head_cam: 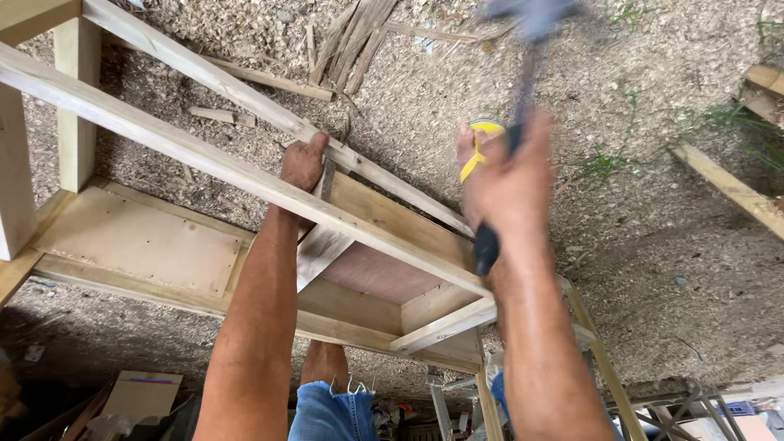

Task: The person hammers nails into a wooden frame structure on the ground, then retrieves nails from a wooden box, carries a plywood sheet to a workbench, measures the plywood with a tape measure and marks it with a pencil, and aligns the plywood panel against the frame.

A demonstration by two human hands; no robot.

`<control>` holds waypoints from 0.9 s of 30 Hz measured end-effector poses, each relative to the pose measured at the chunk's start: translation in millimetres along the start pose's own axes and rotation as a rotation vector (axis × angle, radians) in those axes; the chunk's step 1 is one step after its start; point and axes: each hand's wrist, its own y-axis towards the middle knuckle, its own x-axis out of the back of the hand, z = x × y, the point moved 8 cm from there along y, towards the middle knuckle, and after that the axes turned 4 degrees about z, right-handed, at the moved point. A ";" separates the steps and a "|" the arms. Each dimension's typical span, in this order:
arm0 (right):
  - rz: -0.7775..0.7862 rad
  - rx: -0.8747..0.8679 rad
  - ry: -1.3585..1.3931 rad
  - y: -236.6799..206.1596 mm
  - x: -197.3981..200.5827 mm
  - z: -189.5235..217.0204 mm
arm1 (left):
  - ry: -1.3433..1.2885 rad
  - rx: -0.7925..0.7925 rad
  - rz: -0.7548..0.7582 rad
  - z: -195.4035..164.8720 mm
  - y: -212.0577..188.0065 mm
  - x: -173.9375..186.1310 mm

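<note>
The hammer (523,90) head is a blur above the right hand (506,184); the wooden frame (245,175) runs off the left edge.

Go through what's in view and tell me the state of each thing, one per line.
left hand: gripping a slanted slat on the wooden frame
right hand: closed round the hammer handle, raised
hammer: lifted, head blurred with motion
wooden frame: unfinished, open rails, panels below
yellow object: behind the right hand, mostly hidden
ground: strewn with sawdust and offcuts

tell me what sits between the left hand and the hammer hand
In the head view, between the left hand and right hand: bare rail, sawdust-strewn ground.
</note>
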 end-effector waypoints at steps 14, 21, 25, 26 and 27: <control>-0.030 0.358 -0.387 -3.1 -30.8 11.2 | 0.264 -0.033 -0.054 -0.8 5.3 5.9; 0.277 0.170 -0.552 -23.5 -105.6 3.0 | 0.193 -0.121 -0.054 -7.9 5.7 4.1; 0.626 -0.104 -0.431 -32.5 -117.3 -14.8 | 0.314 -0.227 -0.012 -18.7 6.3 -2.9; 0.436 0.130 -0.393 -14.6 -94.7 4.4 | 0.376 -0.268 0.000 -20.8 5.5 -5.0; 0.313 0.138 -0.294 -8.0 -69.2 4.6 | 0.336 -0.195 0.002 -17.3 3.7 -1.9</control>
